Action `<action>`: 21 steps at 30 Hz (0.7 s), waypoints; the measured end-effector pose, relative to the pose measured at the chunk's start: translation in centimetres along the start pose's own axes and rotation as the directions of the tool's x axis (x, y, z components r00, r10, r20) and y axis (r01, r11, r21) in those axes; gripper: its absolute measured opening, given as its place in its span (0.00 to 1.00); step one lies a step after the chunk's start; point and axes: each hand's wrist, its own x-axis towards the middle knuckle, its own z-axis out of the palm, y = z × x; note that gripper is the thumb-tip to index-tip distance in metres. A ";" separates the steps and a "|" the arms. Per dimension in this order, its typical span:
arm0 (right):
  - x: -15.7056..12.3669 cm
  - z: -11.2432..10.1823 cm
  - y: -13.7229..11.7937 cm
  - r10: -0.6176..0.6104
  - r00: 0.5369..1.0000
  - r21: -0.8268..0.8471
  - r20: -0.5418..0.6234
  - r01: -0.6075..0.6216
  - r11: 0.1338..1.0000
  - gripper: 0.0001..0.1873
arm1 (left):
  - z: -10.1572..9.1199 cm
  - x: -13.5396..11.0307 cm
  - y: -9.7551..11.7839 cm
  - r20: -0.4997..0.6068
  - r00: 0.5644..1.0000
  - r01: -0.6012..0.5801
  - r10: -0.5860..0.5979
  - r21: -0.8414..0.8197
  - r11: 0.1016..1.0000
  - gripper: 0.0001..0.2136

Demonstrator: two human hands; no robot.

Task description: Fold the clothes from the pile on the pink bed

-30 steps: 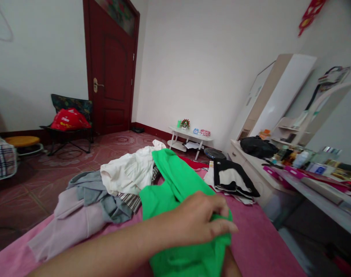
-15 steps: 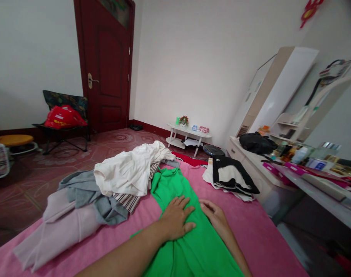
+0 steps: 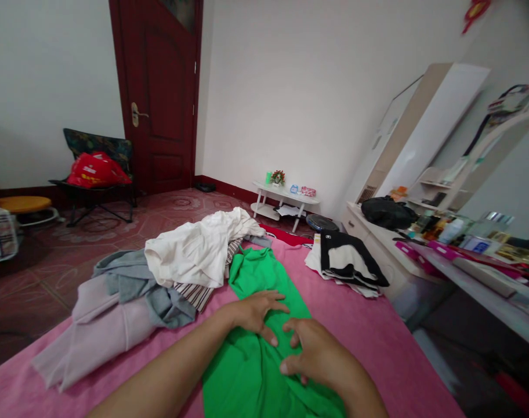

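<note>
A green garment (image 3: pixel 258 380) lies lengthwise along the pink bed cover (image 3: pixel 360 360), with creases in its near half. My left hand (image 3: pixel 260 313) rests on its middle, palm down with the fingers spread. To the right, my right hand (image 3: pixel 319 351) is over the same garment, its fingers bent and its thumb held apart from them. Neither hand shows cloth gripped between its fingers. Left of the green garment is a heap with a white garment (image 3: pixel 195 249), a striped one (image 3: pixel 197 295), a grey one (image 3: pixel 136 281) and a pale pink one (image 3: pixel 108 339).
Folded black-and-white clothes (image 3: pixel 351 261) lie at the bed's right side. A dressing table (image 3: pixel 355 223) with a black bag (image 3: pixel 388 213) and bottles stands beyond. Past the bed are a small white table (image 3: pixel 286 193), a chair (image 3: pixel 97 145) holding a red bag (image 3: pixel 98 170), and a door (image 3: pixel 164 98).
My right hand has moved from the garment's right edge inward onto it, with its fingers bent. The garment's right side has come inward, baring more pink cover. My left hand has shifted slightly.
</note>
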 end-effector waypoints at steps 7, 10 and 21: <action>1.9 1.0 0.4 -0.070 0.988 -0.446 -0.139 0.001 0.895 0.16 | -2.7 -1.2 -0.4 0.111 0.992 0.067 -0.063 -0.034 0.997 0.33; 2.3 0.5 0.6 -0.119 0.974 -0.522 -0.194 0.000 0.853 0.08 | -2.4 -1.1 -0.3 -0.001 0.998 0.067 -0.067 -0.074 0.995 0.24; 0.7 -6.5 2.7 0.143 0.678 0.493 -0.721 0.357 0.794 0.07 | -3.0 0.0 1.3 -0.650 0.759 0.110 -0.047 0.056 0.992 0.16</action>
